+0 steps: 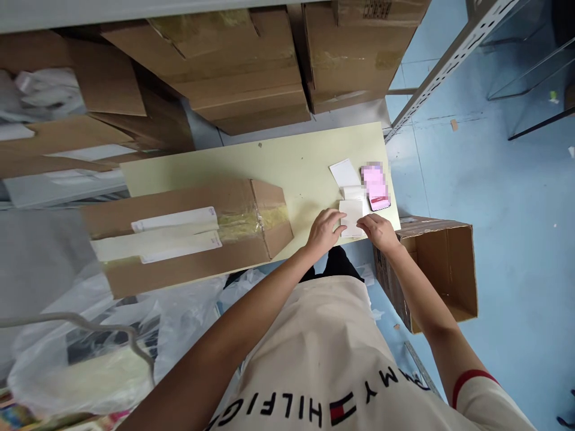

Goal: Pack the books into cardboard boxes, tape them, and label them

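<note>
A small white rectangular piece, paper or thin card, lies near the front edge of the pale yellow table, between my hands. My left hand rests at its left side, thumb and forefinger apart and touching the edge. With fingertips pressed together, my right hand pinches its right edge. Just behind are a smaller white folded piece and a white sheet lying at a slant. A phone with a lit pink screen, partly blurred out, lies to the right of these.
A long taped cardboard box with white strips on top covers the table's left part. An open carton stands at right, below table level. Large boxes line the shelf behind; a metal post rises at back right. Plastic bags lie lower left.
</note>
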A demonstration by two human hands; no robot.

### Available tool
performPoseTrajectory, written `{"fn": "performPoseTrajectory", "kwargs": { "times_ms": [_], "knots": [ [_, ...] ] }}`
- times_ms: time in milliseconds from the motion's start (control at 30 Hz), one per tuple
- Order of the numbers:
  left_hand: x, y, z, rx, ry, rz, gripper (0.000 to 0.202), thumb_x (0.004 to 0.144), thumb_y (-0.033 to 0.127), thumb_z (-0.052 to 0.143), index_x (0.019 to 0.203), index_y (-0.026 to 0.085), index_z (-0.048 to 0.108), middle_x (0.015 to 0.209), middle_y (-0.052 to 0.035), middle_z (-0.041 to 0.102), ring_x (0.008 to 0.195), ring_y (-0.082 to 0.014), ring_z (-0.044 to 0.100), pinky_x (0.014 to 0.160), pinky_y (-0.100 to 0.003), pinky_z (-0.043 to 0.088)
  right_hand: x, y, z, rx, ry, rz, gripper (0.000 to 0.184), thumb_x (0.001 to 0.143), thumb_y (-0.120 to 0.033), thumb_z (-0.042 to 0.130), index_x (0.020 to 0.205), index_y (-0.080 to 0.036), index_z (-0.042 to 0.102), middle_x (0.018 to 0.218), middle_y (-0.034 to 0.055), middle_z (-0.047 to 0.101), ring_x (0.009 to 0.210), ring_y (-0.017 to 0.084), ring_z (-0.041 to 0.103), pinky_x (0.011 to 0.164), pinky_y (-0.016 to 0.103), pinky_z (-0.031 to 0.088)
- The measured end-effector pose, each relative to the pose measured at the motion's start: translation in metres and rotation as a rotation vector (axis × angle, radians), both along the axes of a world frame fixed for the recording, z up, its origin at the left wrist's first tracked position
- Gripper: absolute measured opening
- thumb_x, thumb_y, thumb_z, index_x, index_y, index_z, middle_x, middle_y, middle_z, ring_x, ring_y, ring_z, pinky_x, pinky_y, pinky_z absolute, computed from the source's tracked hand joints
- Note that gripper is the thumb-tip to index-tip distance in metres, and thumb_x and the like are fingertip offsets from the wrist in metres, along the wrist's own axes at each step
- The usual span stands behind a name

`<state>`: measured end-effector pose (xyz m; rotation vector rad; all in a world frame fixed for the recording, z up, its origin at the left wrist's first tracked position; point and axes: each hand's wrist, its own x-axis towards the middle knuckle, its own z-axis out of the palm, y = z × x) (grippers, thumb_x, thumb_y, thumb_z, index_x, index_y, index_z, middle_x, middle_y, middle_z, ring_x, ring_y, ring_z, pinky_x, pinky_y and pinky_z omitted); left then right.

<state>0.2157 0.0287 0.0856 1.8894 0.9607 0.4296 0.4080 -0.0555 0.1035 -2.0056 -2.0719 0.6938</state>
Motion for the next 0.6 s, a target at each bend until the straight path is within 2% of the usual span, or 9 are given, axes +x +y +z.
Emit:
{"fn": "performPoseTrajectory", "kwargs": {
  "times_ms": [67, 167, 233, 333, 467, 533, 600],
  "knots": [
    [0.003, 0.004, 0.007, 0.027, 0.034, -0.028, 0.007, 0.086, 0.023, 0.063, 0.088, 0.023, 0.070, 0.096, -0.0061, 0.070, 0.097, -0.0234, 0.063, 0.092, -0.039, 0.048, 0.001, 0.001, 0.001, 0.023, 0.065, 0.008, 0.031, 0.103, -0.032, 0.040, 0.108, -0.020, 0.068, 0.093, 0.0098, 0.071, 0.088, 0.022, 0.064, 0.076, 0.031, 0.050],
    [0.007, 0.009, 0.016, 0.000, 0.057, -0.007, 0.015, 0.091, 0.026, 0.056, 0.083, 0.023, 0.068, 0.087, -0.0048, 0.070, 0.090, -0.0222, 0.063, 0.087, -0.035, 0.048, 0.003, 0.004, -0.005, 0.066, 0.186, -0.073, 0.034, 0.101, -0.038, 0.044, 0.125, -0.021, 0.060, 0.110, 0.0117, 0.069, 0.104, 0.025, 0.063, 0.088, 0.038, 0.052],
    [0.007, 0.014, 0.020, -0.036, 0.035, 0.022, 0.015, 0.091, 0.026, 0.054, 0.087, 0.023, 0.067, 0.088, -0.0046, 0.070, 0.088, -0.0215, 0.063, 0.085, -0.033, 0.048, 0.005, 0.008, -0.014, 0.090, 0.264, -0.170, 0.039, 0.099, -0.042, 0.048, 0.130, -0.021, 0.056, 0.121, 0.0130, 0.067, 0.113, 0.027, 0.061, 0.096, 0.043, 0.051],
    [0.004, 0.023, 0.023, -0.097, 0.005, 0.083, 0.013, 0.091, 0.027, 0.054, 0.089, 0.022, 0.066, 0.090, -0.0042, 0.070, 0.087, -0.0201, 0.064, 0.082, -0.030, 0.049, 0.008, 0.017, -0.034, 0.080, 0.397, -0.312, 0.042, 0.095, -0.047, 0.051, 0.126, -0.019, 0.059, 0.128, 0.0151, 0.064, 0.119, 0.028, 0.059, 0.099, 0.045, 0.050],
    [-0.009, 0.035, 0.030, -0.112, 0.069, 0.256, 0.013, 0.091, 0.027, 0.053, 0.095, 0.022, 0.064, 0.091, -0.0040, 0.070, 0.088, -0.0197, 0.065, 0.085, -0.030, 0.051, 0.003, 0.027, -0.054, -0.034, 0.618, -0.444, 0.042, 0.094, -0.049, 0.050, 0.116, -0.016, 0.063, 0.110, 0.0135, 0.072, 0.099, 0.025, 0.068, 0.086, 0.040, 0.056],
    [-0.014, 0.040, 0.038, 0.011, 0.100, 0.358, 0.020, 0.090, 0.026, 0.054, 0.108, 0.021, 0.063, 0.106, -0.0076, 0.069, 0.102, -0.0225, 0.064, 0.093, -0.035, 0.049, -0.004, 0.031, -0.057, -0.044, 0.665, -0.459, 0.039, 0.094, -0.049, 0.049, 0.105, -0.017, 0.066, 0.100, 0.0109, 0.073, 0.090, 0.024, 0.069, 0.081, 0.039, 0.057],
    [-0.014, 0.043, 0.049, 0.204, 0.120, 0.353, 0.034, 0.087, 0.027, 0.060, 0.121, 0.020, 0.059, 0.128, -0.0126, 0.062, 0.124, -0.0278, 0.054, 0.106, -0.043, 0.042, -0.011, 0.035, -0.054, -0.006, 0.631, -0.467, 0.035, 0.093, -0.047, 0.049, 0.097, -0.018, 0.067, 0.095, 0.0100, 0.074, 0.086, 0.024, 0.069, 0.080, 0.039, 0.057]
  ]
}}
